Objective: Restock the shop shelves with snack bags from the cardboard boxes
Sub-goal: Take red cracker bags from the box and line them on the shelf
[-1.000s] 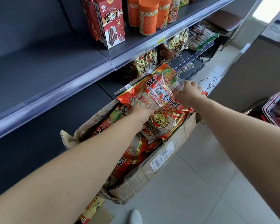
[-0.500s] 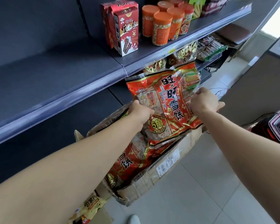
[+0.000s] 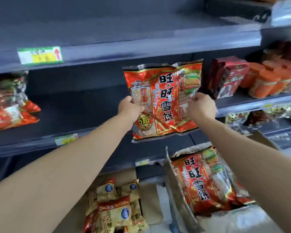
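Observation:
I hold a large red snack bag (image 3: 163, 100) with black characters upright in front of the middle shelf (image 3: 77, 113). My left hand (image 3: 130, 107) grips its left edge and my right hand (image 3: 201, 106) grips its right edge. The bag's bottom hangs level with the shelf's front lip. Below on the right stands an open cardboard box (image 3: 180, 199) with more of the same red bags (image 3: 203, 182) in it. A second cardboard box (image 3: 123, 175) at lower centre holds yellow snack bags (image 3: 114, 206).
Red snack bags (image 3: 8, 105) lie on the middle shelf at far left. Red cartons (image 3: 228, 79) and orange-lidded jars (image 3: 269, 81) stand on the same shelf to the right. The upper shelf (image 3: 124, 37) above carries a price tag (image 3: 40, 55). Foil packs (image 3: 259, 118) fill a lower right shelf.
Both hands have lifted the red bag out of the box and up to the middle shelf. The view has swung up and to face the shelves.

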Action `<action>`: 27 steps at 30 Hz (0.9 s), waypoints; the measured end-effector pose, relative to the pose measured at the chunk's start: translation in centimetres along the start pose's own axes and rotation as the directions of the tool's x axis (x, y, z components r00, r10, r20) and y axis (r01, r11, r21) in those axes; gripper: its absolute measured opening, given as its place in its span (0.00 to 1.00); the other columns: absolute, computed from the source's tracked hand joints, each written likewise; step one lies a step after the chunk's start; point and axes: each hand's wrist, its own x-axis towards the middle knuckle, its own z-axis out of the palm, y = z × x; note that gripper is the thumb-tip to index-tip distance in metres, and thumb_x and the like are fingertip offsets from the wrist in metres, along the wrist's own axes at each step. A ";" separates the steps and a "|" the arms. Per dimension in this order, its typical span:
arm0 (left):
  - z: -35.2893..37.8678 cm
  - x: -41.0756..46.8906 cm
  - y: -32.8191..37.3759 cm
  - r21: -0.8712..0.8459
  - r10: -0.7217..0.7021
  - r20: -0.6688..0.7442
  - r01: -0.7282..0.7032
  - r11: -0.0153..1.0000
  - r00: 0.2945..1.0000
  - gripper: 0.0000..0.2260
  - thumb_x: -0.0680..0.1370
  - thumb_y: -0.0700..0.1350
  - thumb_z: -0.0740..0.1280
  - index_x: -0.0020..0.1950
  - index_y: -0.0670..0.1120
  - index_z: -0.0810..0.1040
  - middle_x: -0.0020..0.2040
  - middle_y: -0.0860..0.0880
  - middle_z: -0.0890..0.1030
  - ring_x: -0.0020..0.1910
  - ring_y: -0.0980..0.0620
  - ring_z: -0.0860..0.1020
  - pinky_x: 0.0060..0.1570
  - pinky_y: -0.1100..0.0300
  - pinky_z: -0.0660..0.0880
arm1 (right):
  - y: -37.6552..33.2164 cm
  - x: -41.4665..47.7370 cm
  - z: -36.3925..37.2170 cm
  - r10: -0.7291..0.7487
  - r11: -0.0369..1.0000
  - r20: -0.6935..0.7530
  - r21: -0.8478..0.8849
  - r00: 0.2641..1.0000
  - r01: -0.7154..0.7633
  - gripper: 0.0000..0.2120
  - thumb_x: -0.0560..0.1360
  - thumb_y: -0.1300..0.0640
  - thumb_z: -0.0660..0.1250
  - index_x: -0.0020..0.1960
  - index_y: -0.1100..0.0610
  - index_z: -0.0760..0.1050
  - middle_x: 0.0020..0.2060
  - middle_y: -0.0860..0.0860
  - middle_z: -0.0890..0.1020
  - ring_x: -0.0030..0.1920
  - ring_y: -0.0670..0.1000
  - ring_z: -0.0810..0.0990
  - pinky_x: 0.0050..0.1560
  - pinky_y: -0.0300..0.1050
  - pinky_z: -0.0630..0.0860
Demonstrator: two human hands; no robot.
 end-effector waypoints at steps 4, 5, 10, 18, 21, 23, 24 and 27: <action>-10.3 2.6 -2.2 0.018 -0.011 -0.138 0.014 1.000 0.990 0.13 0.77 0.39 0.68 0.61 0.43 0.75 0.52 0.49 0.77 0.49 0.52 0.75 0.46 0.60 0.71 | -8.6 -2.6 6.6 -0.114 0.992 0.104 0.056 0.988 0.109 0.11 0.77 0.60 0.58 0.52 0.55 0.79 0.48 0.54 0.82 0.42 0.55 0.74 0.42 0.41 0.68; -12.5 3.4 -2.9 0.010 -0.024 -0.168 0.026 1.000 0.986 0.14 0.77 0.39 0.68 0.62 0.43 0.75 0.52 0.49 0.76 0.49 0.52 0.75 0.46 0.60 0.71 | -10.6 -3.3 8.2 -0.137 0.990 0.123 0.060 0.983 0.130 0.11 0.77 0.60 0.59 0.52 0.54 0.79 0.49 0.53 0.82 0.42 0.55 0.74 0.43 0.41 0.68; -21.3 8.1 -6.7 -0.082 -0.090 -0.269 0.071 0.994 0.959 0.10 0.77 0.37 0.68 0.55 0.48 0.76 0.54 0.49 0.76 0.46 0.52 0.75 0.51 0.55 0.75 | -18.4 -5.3 16.0 -0.179 0.983 0.186 0.077 0.966 0.168 0.11 0.78 0.59 0.59 0.54 0.53 0.79 0.52 0.55 0.82 0.52 0.58 0.80 0.43 0.41 0.67; -28.5 17.6 -11.8 -0.044 -0.056 -0.436 0.041 0.998 0.898 0.30 0.75 0.40 0.70 0.75 0.49 0.64 0.73 0.46 0.66 0.63 0.44 0.75 0.60 0.50 0.76 | -24.4 -5.7 26.7 -0.193 0.978 0.199 0.122 0.961 0.171 0.13 0.78 0.60 0.58 0.58 0.53 0.79 0.54 0.55 0.82 0.54 0.59 0.79 0.45 0.40 0.67; -30.1 20.4 -13.6 -0.059 -0.044 -0.447 0.019 0.998 0.893 0.31 0.75 0.39 0.71 0.75 0.50 0.64 0.75 0.45 0.63 0.65 0.43 0.73 0.60 0.50 0.76 | -25.3 -5.7 30.0 -0.195 0.968 0.168 0.191 0.966 0.162 0.15 0.78 0.60 0.58 0.58 0.51 0.80 0.53 0.55 0.82 0.54 0.59 0.80 0.46 0.39 0.67; -30.8 21.9 -14.5 -0.112 -0.039 -0.434 -0.012 0.994 0.900 0.30 0.75 0.38 0.70 0.75 0.50 0.64 0.74 0.45 0.65 0.65 0.43 0.73 0.61 0.50 0.76 | -25.9 -5.6 31.7 -0.197 0.959 0.137 0.234 0.971 0.161 0.16 0.78 0.61 0.58 0.57 0.51 0.80 0.53 0.56 0.83 0.53 0.59 0.80 0.46 0.39 0.69; -31.1 22.6 -14.8 -0.134 -0.031 -0.433 -0.030 0.991 0.901 0.29 0.75 0.38 0.70 0.75 0.49 0.65 0.73 0.46 0.67 0.65 0.44 0.74 0.61 0.51 0.76 | -26.3 -5.6 32.5 -0.202 0.955 0.123 0.247 0.972 0.167 0.16 0.78 0.62 0.57 0.57 0.51 0.80 0.52 0.56 0.83 0.53 0.60 0.80 0.47 0.40 0.71; -32.2 24.5 -14.9 -0.180 -0.009 -0.438 -0.078 0.981 0.899 0.26 0.75 0.39 0.70 0.73 0.49 0.69 0.70 0.46 0.73 0.64 0.46 0.75 0.62 0.52 0.75 | -27.7 -5.1 33.8 -0.200 0.946 0.097 0.278 0.975 0.166 0.15 0.78 0.63 0.57 0.55 0.54 0.81 0.51 0.56 0.83 0.52 0.59 0.80 0.47 0.43 0.73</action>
